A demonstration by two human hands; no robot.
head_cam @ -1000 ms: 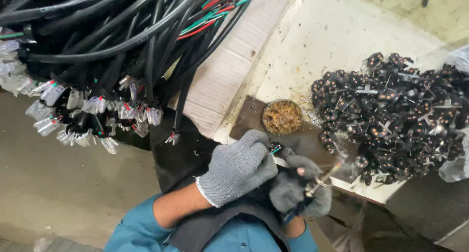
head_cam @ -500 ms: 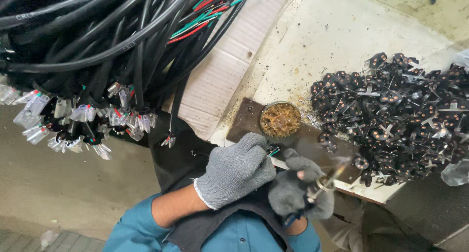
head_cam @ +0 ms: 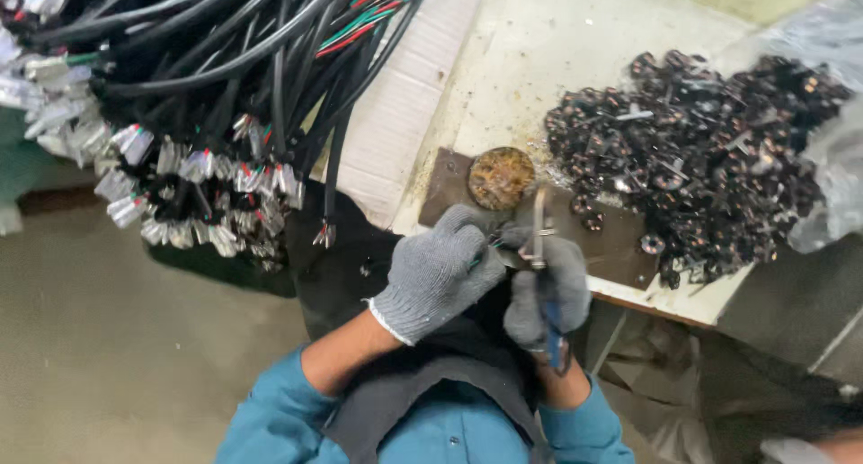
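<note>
Both hands in grey knit gloves, teal sleeves, close together just below the bench edge. Left hand (head_cam: 438,271) curled in a loose fist, fingers closed round thin wire ends (head_cam: 486,248), a bit of green/red showing at the fingertips; can't tell how many wires. Right hand (head_cam: 547,289) wrapped tight round a slim metal hand tool (head_cam: 540,248) w/ blue handle, handle end sticking out by the wrist, metal tip pointing up toward the bench. Tool tip and wire ends meet between the two hands, approx touching; exact contact too small to tell. Just above hands: round brown-gold tin (head_cam: 501,177) sitting on a dark plate (head_cam: 620,239) at the bench (head_cam: 557,59) front edge. Right of the tin, big heap of small black parts (head_cam: 701,149) w/ coppery bits, spilling onto the plate; clear plastic bag (head_cam: 831,158) at far right. Upper left: thick bundle of black cables (head_cam: 225,50), some red/green cores, ends fitted w/ silver-white terminals (head_cam: 193,172) hanging down. Flat cardboard (head_cam: 400,113) btw cables and bench.
</note>
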